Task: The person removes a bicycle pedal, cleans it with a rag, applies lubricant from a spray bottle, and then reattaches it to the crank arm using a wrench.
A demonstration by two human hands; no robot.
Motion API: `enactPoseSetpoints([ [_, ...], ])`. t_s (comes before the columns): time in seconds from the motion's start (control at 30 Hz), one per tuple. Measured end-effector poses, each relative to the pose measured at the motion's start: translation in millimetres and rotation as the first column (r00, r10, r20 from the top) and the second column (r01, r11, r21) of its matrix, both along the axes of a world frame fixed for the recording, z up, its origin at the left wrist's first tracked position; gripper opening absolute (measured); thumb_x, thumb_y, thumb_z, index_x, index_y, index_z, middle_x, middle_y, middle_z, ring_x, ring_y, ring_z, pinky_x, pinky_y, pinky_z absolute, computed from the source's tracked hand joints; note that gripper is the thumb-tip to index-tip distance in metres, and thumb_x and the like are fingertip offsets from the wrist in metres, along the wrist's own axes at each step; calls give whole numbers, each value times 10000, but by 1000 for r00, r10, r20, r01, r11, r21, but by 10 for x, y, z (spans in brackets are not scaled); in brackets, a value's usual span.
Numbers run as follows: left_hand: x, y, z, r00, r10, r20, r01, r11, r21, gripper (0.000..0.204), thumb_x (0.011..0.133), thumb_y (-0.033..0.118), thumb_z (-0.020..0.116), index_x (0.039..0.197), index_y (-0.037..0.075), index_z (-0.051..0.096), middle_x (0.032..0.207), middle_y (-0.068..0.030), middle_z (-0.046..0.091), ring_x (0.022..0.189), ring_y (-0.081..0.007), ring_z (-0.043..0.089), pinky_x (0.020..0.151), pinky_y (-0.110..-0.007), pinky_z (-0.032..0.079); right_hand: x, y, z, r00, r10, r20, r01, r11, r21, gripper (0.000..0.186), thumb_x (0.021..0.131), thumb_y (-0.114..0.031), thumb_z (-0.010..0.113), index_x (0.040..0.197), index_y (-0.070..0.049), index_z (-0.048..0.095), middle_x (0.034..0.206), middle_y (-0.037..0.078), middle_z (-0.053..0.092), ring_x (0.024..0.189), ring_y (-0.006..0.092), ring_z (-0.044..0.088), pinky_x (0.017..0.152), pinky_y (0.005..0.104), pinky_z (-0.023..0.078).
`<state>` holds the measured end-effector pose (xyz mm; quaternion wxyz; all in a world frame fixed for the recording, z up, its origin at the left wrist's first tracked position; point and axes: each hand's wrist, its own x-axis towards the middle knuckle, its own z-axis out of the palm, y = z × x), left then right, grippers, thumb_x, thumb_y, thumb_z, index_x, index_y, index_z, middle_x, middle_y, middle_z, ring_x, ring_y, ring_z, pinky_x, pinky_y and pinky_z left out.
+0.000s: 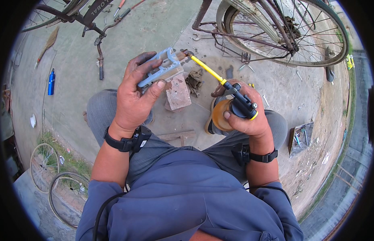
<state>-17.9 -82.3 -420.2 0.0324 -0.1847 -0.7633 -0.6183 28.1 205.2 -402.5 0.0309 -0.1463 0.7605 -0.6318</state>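
Note:
My left hand (139, 86) grips a light blue plastic bicycle pedal (158, 71), its fingers wrapped over the top and thumb along the lower side, with the rusty spindle end (181, 55) pointing right. My right hand (245, 118) is closed round an amber-bodied oil can (221, 114) with a black pump head (242, 103). Its long yellow spout (206, 69) reaches up and left to the spindle end; whether the tip touches it is unclear. Below the pedal are a speckled brick block (177, 92) and a crumpled dark rag (194, 82) on the concrete.
Bicycle frame parts (100, 40) and a bicycle with rear wheel (319, 60) lie across the top. Spanners (299, 76), a metal tool tray (300, 144), a blue bottle (51, 82), a broom (48, 44), loose wheels (54, 180) and a wooden piece (175, 135) lie around my legs.

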Motion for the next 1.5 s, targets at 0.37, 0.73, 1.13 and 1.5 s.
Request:
enactPoseSetpoints([
  [0.37, 9, 24, -1, 997, -47, 65, 42, 996, 81, 401, 910, 134, 708, 1282, 23, 609, 1369, -191, 504, 1252, -268, 528, 1029, -376, 457, -22, -2, 18, 1000, -19, -17, 19, 999, 32, 390, 620, -64, 701, 996, 5, 626, 960, 136, 674, 881, 274, 646, 838, 355, 504],
  [0.73, 15, 12, -31, 972, -34, 232, -5, 987, 163, 481, 955, 244, 668, 1323, -42, 551, 1327, -167, 583, 1239, -256, 547, 1061, -396, 416, -9, 2, 2, 1000, -10, -10, 10, 1000, 7, 409, 616, -71, 702, 1012, 1, 629, 962, 132, 680, 870, 273, 646, 828, 351, 505],
  [1.13, 51, 95, -5, 773, -239, 588, -154, 828, 539, 483, 1021, 320, 564, 1350, -29, 517, 1174, -134, 659, 1022, -200, 636, 887, -399, 517, -20, 16, 32, 1000, 10, -26, -9, 999, 48, 428, 619, -80, 701, 1036, 1, 640, 975, 134, 687, 904, 282, 661, 853, 361, 513],
  [1.5, 18, 64, -66, 655, -333, 678, -199, 789, 581, 488, 1065, 439, 392, 1322, 62, 565, 1205, -120, 686, 1013, -254, 690, 751, -335, 543, -25, 8, 26, 1000, 0, -27, 0, 1000, 13, 416, 630, -75, 699, 1033, 4, 632, 974, 139, 686, 903, 276, 661, 850, 362, 513],
])
